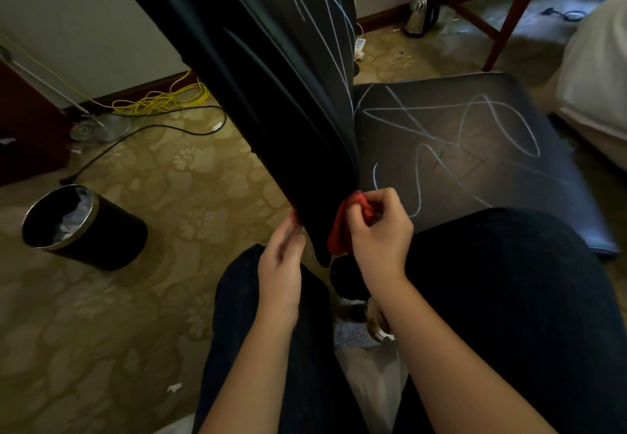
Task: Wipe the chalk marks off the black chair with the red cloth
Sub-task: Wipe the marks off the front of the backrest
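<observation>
Head view: one black chair (271, 111), left hand (280, 274) touching it, right hand (380, 230) pinching one red cloth (339, 230).

The one camera sits on the person's head and looks forward and steeply down over their own lap. Its wide-angle lens bends the edges, so the wall (68, 26) and the carpeted floor (135, 315) curve away at the left. The view is close: the black chair back (271, 94) rises right in front of the lens and crosses the upper frame, with the chair seat (475, 135) just right of it. The frame's centre falls near the red cloth (339, 230), between the left hand (281, 264) and right hand (380, 230). Both forearms enter from the bottom edge. The waste bin (84, 226) and kettle (419, 12) lie farther out.
</observation>
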